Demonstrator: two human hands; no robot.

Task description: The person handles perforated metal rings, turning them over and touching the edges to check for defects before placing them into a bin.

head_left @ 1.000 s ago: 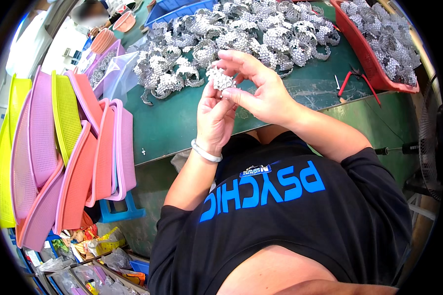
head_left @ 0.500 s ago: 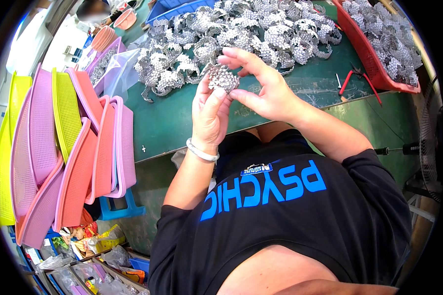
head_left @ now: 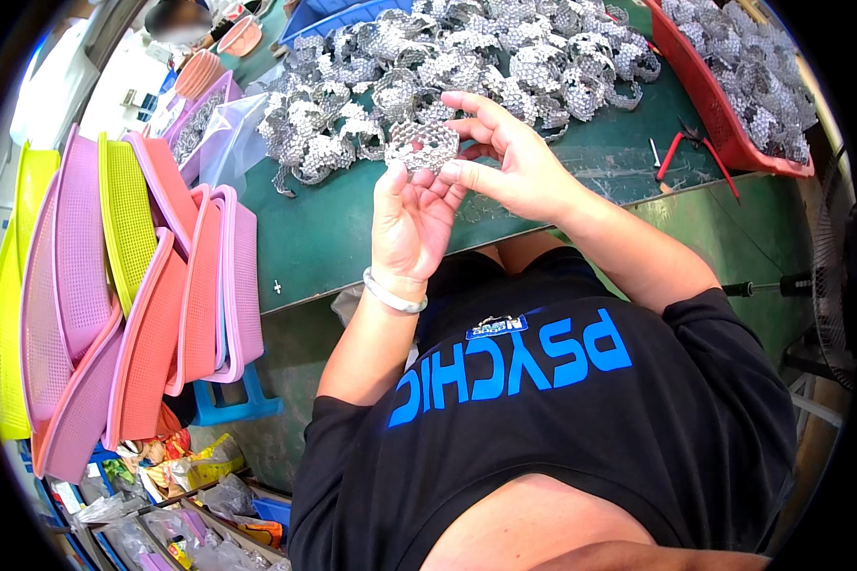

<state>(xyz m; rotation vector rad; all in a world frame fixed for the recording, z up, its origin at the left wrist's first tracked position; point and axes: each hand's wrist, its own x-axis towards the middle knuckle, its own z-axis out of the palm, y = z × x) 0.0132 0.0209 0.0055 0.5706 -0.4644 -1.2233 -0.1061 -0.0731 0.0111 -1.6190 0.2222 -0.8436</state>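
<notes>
Over the near edge of the table I hold a curved silver metal bracelet (head_left: 424, 143), its band made up of many small scale-like pieces. My left hand (head_left: 411, 219) supports it from below, thumb at its left side and fingers bent under it. At its right end, the thumb and some fingers of my right hand (head_left: 519, 176) close on the band, while the index finger reaches up above it. Just beyond my hands spreads a heap of similar silver bracelets (head_left: 448, 71) on the green table (head_left: 324, 243).
A red basket (head_left: 724, 143) full of silver pieces stands at the right, with red-handled pliers (head_left: 690, 143) beside it. Stacked plastic baskets (head_left: 148, 352) in several colours fill the left. A blue crate (head_left: 319, 21) is at the back. A person (head_left: 179, 21) is at the far left.
The bracelet has turned in my hands, so its open ring shape now shows. My left thumb has moved off its front, and the left palm is turned up more.
</notes>
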